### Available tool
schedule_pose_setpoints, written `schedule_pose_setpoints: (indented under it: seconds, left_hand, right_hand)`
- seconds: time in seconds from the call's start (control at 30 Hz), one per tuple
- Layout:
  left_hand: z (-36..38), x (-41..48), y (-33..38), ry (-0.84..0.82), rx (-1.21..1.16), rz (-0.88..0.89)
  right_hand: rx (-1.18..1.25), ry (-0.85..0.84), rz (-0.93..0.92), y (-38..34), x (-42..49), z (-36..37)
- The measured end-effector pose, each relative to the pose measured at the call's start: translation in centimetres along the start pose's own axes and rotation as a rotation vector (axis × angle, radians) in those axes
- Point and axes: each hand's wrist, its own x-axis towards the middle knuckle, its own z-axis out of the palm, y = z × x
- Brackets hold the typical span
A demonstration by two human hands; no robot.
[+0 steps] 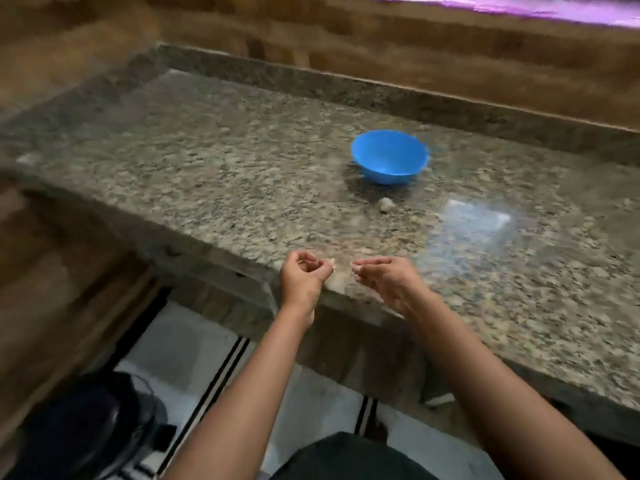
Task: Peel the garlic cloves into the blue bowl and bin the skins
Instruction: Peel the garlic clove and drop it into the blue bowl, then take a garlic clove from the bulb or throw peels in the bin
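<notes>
While brown walls (pixel 381 46) flank it, granite (pixel 225 161) bears a blue bowl (pixel 388 157).

Dim, warm light throughout, and motion blur over the whole frame — the speckle of the granite countertop (pixel 242 161) smears into streaks, worst toward 9 and 3 o'clock. A blown-out purple glow (pixel 519 5) burns along the edge at 1 o'clock. The blue bowl (pixel 389 157) throws a soft shadow toward 7 o'clock; a pale bluish sheen (pixel 474 220) lies on the stone at 3 o'clock. The left hand (pixel 301 277) and right hand (pixel 388 278) are soft-edged, the pale scrap (pixel 332 264) each pinches hardly resolved. The wooden wall (pixel 86 46) at 11 o'clock breaks into compression blocks, the counter edges bow with wide-angle distortion, and the corner at 7 o'clock sinks near black.
</notes>
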Motion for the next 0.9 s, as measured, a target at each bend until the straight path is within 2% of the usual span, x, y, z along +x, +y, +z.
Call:
schedule_pose_setpoints:
  seconds: [0.2, 0.37, 0.47, 0.7, 0.9]
  left_hand:
    - [-18.2, -1.7, 0.3, 0.33, -0.271, -0.048]
    - [-34.1, -4.9, 0.3, 0.566, -0.275, -0.078]
    - [-41.3, -6.4, -0.1, 0.718, -0.329, -0.116]
    - [-51.7, -8.2, -1.1, 0.908, -0.523, -0.119]
    - [-57.5, -7.1, -2.8, 0.997, -0.517, -0.222]
  right_hand:
    - [-0.16, -0.296, 0.023, 5.8, -3.3, 17.0]
    - [-0.256, -0.458, 0.121, 12.5, -7.7, 31.4]
    - [-0.331, -0.522, 0.179, 15.7, -10.2, 38.2]
    - [-0.466, -0.712, 0.208, 21.1, -13.2, 49.2]
    - [-0.573, -0.744, 0.265, 25.0, -12.1, 55.5]
